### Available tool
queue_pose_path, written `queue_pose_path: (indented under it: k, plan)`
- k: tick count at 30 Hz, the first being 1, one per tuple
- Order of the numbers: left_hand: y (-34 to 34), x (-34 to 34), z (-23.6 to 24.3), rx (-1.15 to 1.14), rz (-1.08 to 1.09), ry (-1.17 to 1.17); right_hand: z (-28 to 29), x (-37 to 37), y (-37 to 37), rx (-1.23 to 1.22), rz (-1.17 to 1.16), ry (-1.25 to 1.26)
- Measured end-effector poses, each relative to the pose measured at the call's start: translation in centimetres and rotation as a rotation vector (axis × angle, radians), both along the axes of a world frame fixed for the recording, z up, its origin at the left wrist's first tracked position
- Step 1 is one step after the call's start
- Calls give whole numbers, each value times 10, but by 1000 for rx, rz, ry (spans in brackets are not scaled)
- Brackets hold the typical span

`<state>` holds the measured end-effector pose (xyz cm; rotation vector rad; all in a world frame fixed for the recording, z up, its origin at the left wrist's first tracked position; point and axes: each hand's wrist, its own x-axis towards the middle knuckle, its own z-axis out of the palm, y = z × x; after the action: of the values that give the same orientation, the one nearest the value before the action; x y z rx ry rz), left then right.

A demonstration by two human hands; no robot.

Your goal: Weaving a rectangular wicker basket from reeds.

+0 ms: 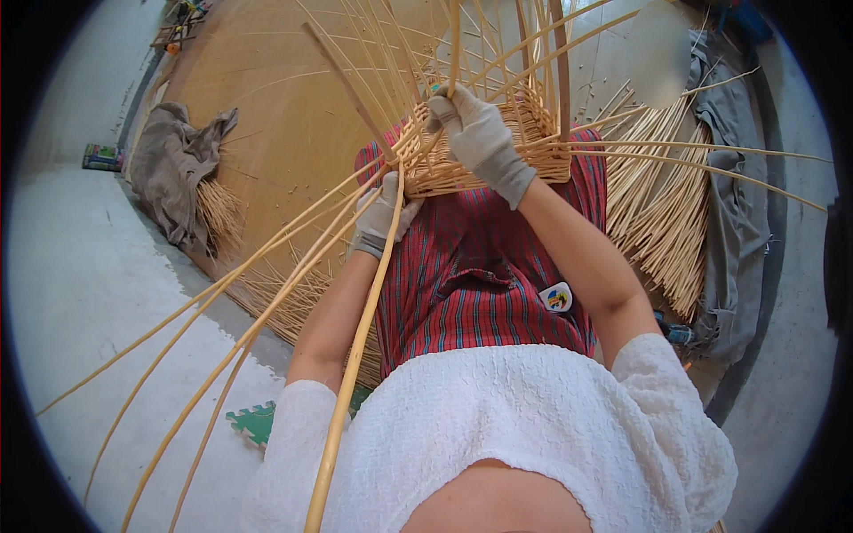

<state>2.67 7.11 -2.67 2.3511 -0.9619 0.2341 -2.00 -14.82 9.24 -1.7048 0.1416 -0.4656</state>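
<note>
A partly woven wicker basket [538, 127] of pale rods rests on my lap, with long upright stakes fanning up from its walls. My right hand [480, 138], in a white glove, is closed around an upright wicker rod [455, 44] just above the woven wall. Also gloved, my left hand [382, 213] is closed at the basket's near left corner, its fingers partly hidden by rods. From that corner several long rods [289, 284] run down to the left. One thicker rod [355, 346] passes over my left forearm toward my chest.
A large bundle of rods [662, 204] lies at the right beside grey cloth [733, 231]. Another grey cloth [173, 169] covers a bundle [218, 213] at the left. Loose rods [293, 298] and a green foam mat piece [253, 423] lie by my left arm. Rods stick out rightward from the basket.
</note>
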Motion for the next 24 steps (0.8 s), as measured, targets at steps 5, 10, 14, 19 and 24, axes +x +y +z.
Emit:
queue_pose_path:
  k: [5, 10, 14, 19, 24]
  plan:
    - [12, -5, 11, 148, 65, -104, -92, -72, -1, 324, -5, -321]
    - [-14, -44, 49, 38, 108, 248, -101, -99, -60, 769, -152, 207]
    - [-56, -69, 47, -329, -22, 128, -101, -104, -63, 819, -268, 362]
    - [-112, 13, 65, -208, 351, -335, -60, -88, -48, 1252, 134, 476]
    - [-121, 23, 54, -414, 276, 82, -62, 4, -57, 639, 152, 233]
